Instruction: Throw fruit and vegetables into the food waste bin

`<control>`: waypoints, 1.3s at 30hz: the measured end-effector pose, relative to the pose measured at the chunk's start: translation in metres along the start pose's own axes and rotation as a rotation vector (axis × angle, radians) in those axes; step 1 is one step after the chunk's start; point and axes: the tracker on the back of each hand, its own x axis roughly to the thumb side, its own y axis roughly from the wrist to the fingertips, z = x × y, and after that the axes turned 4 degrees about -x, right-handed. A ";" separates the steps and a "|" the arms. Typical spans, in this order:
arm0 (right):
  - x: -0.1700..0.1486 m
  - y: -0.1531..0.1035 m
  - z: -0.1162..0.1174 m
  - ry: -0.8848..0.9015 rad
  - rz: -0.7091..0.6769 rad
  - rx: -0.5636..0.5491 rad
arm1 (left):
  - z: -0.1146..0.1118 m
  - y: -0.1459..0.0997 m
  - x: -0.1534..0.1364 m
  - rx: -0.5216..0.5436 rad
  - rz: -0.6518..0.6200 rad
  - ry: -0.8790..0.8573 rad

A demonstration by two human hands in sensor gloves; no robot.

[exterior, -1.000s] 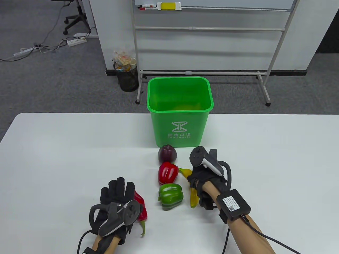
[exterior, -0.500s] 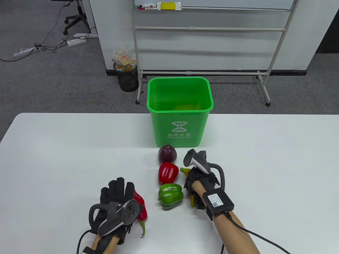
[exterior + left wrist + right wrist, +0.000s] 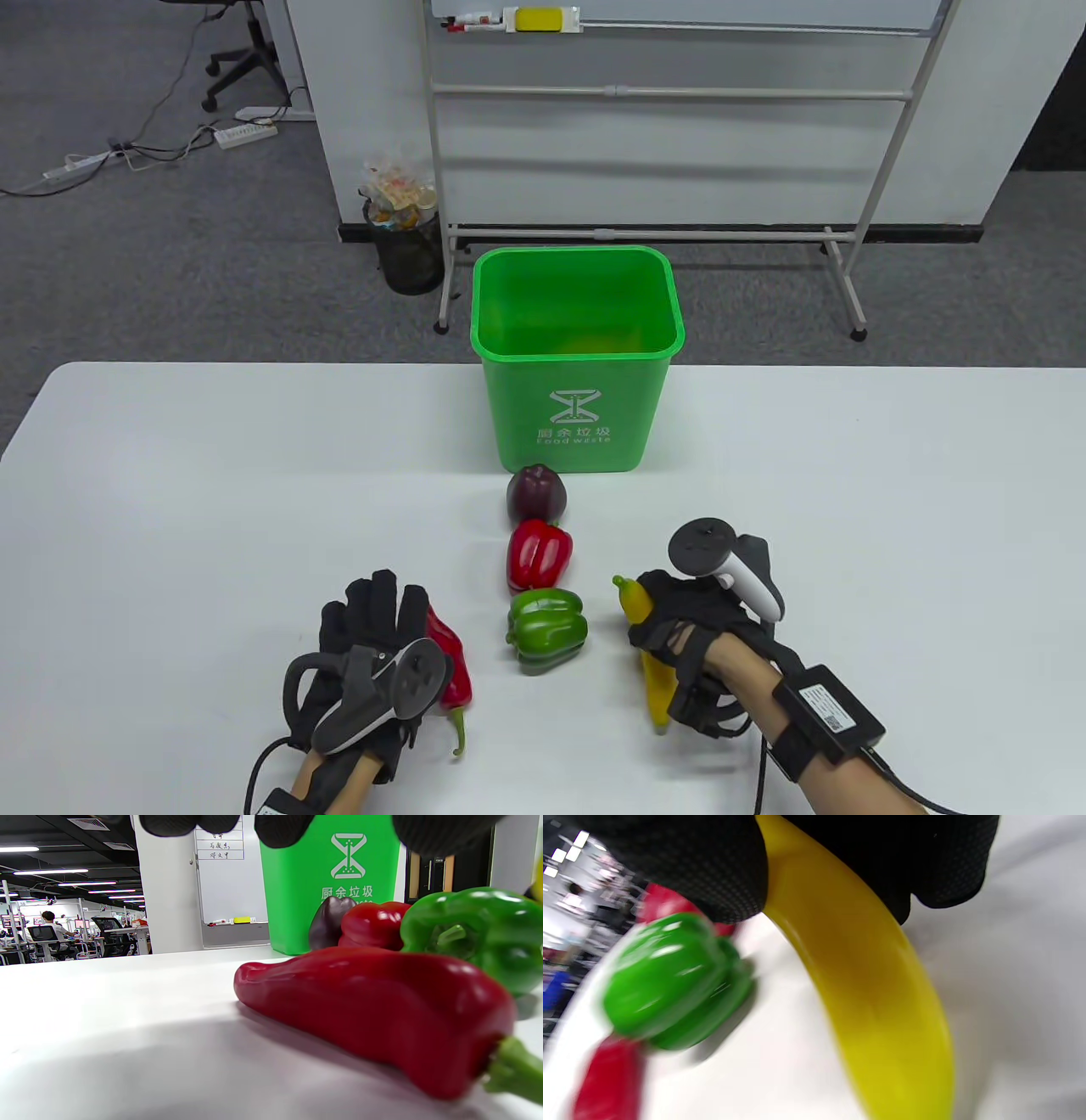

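- My right hand (image 3: 691,641) grips a yellow banana (image 3: 649,658), gloved fingers (image 3: 683,866) wrapped around its middle; both ends stick out of my fist.
- I see the banana held just right of the green bell pepper (image 3: 547,630), well short of the green food waste bin (image 3: 577,399).
- My left hand (image 3: 373,637) rests flat on the table (image 3: 170,509), fingers spread, beside a long red pepper (image 3: 450,658), gripping nothing.
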 end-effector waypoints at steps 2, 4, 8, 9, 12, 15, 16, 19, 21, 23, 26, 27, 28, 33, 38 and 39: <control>-0.005 -0.018 0.013 0.127 -0.077 0.092 | -0.001 0.001 0.000 -0.004 -0.001 0.003; -0.006 -0.031 0.029 0.265 -0.232 0.210 | -0.001 0.001 0.000 -0.004 0.000 0.004; 0.030 -0.056 0.039 0.585 -0.444 0.310 | -0.001 0.001 0.000 -0.004 0.001 0.000; 0.045 -0.061 0.031 0.613 -0.478 0.304 | 0.000 0.001 0.000 -0.003 0.001 -0.001; 0.127 -0.075 -0.042 0.760 -0.746 0.097 | 0.002 -0.001 0.001 0.009 0.000 -0.008; 0.194 -0.063 -0.133 0.886 -0.628 -0.290 | 0.005 -0.002 0.001 0.020 -0.002 -0.017; 0.205 -0.052 -0.153 0.846 -0.495 -0.362 | 0.005 -0.002 0.001 0.021 -0.001 -0.017; 0.194 -0.028 -0.167 0.792 -0.298 -0.366 | 0.005 -0.002 0.000 0.020 -0.001 -0.024; 0.177 -0.019 -0.155 0.838 -0.275 -0.406 | 0.006 -0.002 -0.002 0.024 -0.001 -0.029; 0.155 -0.008 -0.141 0.820 -0.281 -0.333 | 0.005 -0.002 -0.005 0.025 0.004 -0.018; 0.127 0.003 -0.123 0.829 -0.263 -0.231 | 0.005 -0.002 -0.006 0.022 0.010 -0.029; 0.119 0.004 -0.119 0.849 -0.266 -0.212 | 0.005 -0.002 -0.005 0.020 0.008 -0.031; 0.111 0.005 -0.114 0.871 -0.264 -0.191 | 0.005 -0.002 -0.003 0.020 0.005 -0.026; 0.098 -0.009 -0.114 0.855 -0.346 -0.185 | 0.006 -0.002 0.002 0.024 -0.001 -0.016; 0.107 -0.064 -0.128 0.681 -0.634 -0.463 | 0.005 -0.001 0.001 0.019 0.004 -0.009; 0.108 -0.073 -0.129 0.631 -0.677 -0.489 | 0.004 -0.001 0.000 0.018 0.005 -0.009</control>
